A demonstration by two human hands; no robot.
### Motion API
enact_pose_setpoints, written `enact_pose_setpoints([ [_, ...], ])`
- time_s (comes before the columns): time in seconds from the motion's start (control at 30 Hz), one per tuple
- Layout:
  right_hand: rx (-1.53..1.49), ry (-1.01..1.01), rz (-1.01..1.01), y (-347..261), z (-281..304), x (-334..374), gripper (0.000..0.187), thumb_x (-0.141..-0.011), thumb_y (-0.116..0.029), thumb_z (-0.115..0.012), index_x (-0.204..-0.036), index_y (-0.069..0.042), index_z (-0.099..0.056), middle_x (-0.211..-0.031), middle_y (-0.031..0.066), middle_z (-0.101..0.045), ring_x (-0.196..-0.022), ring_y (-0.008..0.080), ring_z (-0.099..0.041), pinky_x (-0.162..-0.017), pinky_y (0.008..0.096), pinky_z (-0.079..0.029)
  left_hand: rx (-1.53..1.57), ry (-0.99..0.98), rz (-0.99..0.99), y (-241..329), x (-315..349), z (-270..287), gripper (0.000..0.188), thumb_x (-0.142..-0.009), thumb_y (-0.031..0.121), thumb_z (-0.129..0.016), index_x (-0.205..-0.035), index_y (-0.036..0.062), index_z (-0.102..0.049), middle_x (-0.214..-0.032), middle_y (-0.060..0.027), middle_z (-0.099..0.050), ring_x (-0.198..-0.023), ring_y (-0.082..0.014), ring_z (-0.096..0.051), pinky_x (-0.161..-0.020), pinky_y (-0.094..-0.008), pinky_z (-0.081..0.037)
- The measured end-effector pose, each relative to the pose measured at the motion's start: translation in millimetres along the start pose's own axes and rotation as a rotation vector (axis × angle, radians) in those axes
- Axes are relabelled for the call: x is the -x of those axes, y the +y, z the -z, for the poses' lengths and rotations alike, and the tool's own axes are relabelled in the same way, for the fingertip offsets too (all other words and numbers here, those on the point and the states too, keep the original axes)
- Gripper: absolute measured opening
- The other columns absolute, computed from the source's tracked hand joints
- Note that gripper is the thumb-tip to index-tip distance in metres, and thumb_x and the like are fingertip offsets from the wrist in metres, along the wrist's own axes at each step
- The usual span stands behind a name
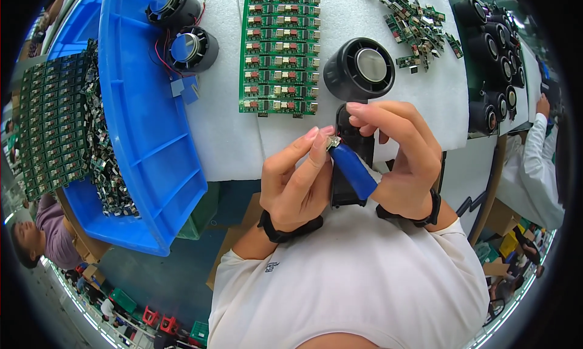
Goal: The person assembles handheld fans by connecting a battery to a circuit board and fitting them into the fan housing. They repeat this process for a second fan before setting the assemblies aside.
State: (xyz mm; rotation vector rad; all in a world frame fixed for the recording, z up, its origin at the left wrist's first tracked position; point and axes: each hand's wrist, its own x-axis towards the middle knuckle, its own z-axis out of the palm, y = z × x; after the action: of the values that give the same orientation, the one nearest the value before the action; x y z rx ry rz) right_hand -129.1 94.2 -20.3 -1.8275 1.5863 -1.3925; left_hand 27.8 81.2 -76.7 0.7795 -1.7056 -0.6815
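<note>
In front of my chest, my left hand (296,182) pinches a small circuit board with a metal connector (333,142) between thumb and fingertips. Right by the board is the upper end of a blue-wrapped cell (355,172), slanting over an open black handle (349,195). My right hand (404,149) curls in from the other side, its fingertips at the handle's upper part; what they pinch, if anything, is hidden. The blue cell's lower end meets the base of that hand. Above the handle sits a round black fan head (359,68) with a silver centre.
A panel of green circuit boards (280,57) lies on white foam (221,130). Loose small boards (422,30) are heaped at the far right. At left, a blue bin (146,142) holds boards; two fan heads (193,48) stand beside it. More black fan parts (495,51) line the right.
</note>
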Motion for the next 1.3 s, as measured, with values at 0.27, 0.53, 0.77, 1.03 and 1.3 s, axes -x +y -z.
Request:
enact_pose_setpoints([
  [0.27,-0.121,0.019,-0.084,8.1,-4.9,8.2,0.047,-0.071,0.0,-0.083,-0.116,-0.006,-0.071,-0.089,-0.002,-0.075,-0.07,0.0076,-0.055,-0.056,0.0209,-0.042,0.026,-0.053,-0.02,-4.5,-1.5,2.8,0.049,-0.08,-0.023,-0.067,-0.126,-0.0045,-0.064,-0.127,-0.0198,-0.052,-0.105,-0.038,-0.071,-0.087,-0.0347,-0.064],
  [0.53,-0.196,-0.06,-0.083,20.9,-0.6,8.8,0.037,-0.073,0.001,-0.082,-0.107,-0.008,-0.07,-0.094,-0.0019,-0.075,-0.065,0.0076,-0.055,-0.056,0.0196,-0.039,-0.001,-0.091,-0.03,-5.0,-3.6,7.1,0.049,-0.08,-0.023,-0.067,-0.126,-0.0055,-0.063,-0.127,-0.0203,-0.05,-0.105,-0.0401,-0.07,-0.086,-0.0365,-0.065],
  [0.77,-0.354,-0.069,-0.075,25.0,-4.6,13.6,0.037,-0.076,0.006,-0.081,-0.107,-0.004,-0.063,-0.099,0.0062,-0.072,-0.079,0.0145,-0.066,-0.068,0.0243,-0.048,0.033,-0.111,-0.061,-9.8,-0.5,9.6,0.048,-0.077,-0.024,-0.067,-0.122,-0.0076,-0.064,-0.127,-0.0205,-0.049,-0.1,-0.0414,-0.071,-0.083,-0.0378,-0.066],
  [1.03,-0.378,-0.229,-0.01,34.9,3.1,9.9,0.043,-0.079,0.013,-0.078,-0.112,-0.001,-0.053,-0.103,0.0163,-0.066,-0.093,0.0205,-0.067,-0.081,0.0303,-0.058,-0.039,-0.097,-0.12,-14.7,-4.3,5.2,0.038,-0.081,-0.023,-0.062,-0.117,-0.0109,-0.066,-0.116,-0.0228,-0.053,-0.09,-0.0374,-0.074,-0.077,-0.0316,-0.062],
  [1.3,-0.326,-0.216,0.015,33.3,13.8,1.9,0.034,-0.081,0.008,-0.077,-0.108,0.0,-0.059,-0.104,0.0176,-0.068,-0.088,0.0188,-0.066,-0.068,0.0262,-0.053,-0.084,-0.1,-0.047,-1.9,-15.4,7.2,0.038,-0.081,-0.02,-0.066,-0.116,-0.005,-0.069,-0.113,-0.0191,-0.061,-0.09,-0.0297,-0.074,-0.075,-0.0299,-0.061],
])
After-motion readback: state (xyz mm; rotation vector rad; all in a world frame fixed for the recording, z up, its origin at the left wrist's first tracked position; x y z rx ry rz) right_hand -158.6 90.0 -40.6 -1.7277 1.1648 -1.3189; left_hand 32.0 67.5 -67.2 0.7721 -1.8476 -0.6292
